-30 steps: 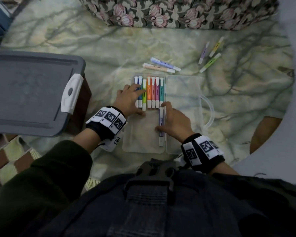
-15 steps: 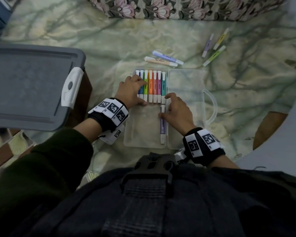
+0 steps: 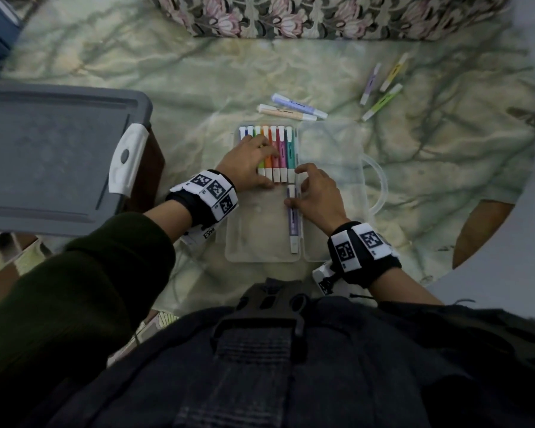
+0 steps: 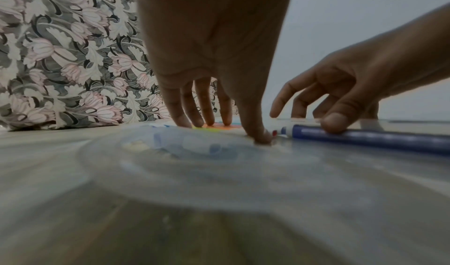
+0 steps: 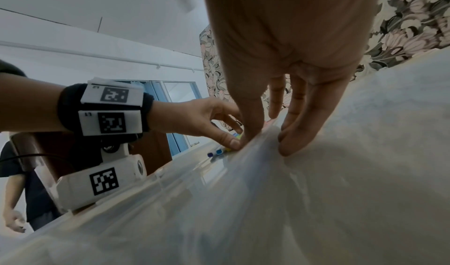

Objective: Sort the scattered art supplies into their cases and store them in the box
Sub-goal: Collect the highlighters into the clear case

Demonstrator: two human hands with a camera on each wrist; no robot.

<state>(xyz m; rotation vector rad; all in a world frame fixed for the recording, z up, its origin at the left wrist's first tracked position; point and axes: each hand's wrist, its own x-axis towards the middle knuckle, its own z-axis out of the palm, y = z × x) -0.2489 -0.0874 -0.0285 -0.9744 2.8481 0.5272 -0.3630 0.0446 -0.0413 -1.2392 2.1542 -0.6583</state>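
At far left a grey box sits shut under its lid, well apart from the pens. Right of it, a clear case lies open on the marbled floor, its lid folded out to the right. The left hand lies flat over a row of pens packed side by side in the far end of the case; its fingers are spread and nearly straight, tips pressing down on the barrels, thumb planted on the case floor at the near ends of the pens. Just right of it, a purple pen lies lengthwise along the right edge of the case, nearer the body than the row. The right hand rests on it with curled fingers, thumb pressing on the barrel, forefinger reaching toward the row. Beyond the case, two pastel pens lie loose on the floor, and three thin ones lie farther right.
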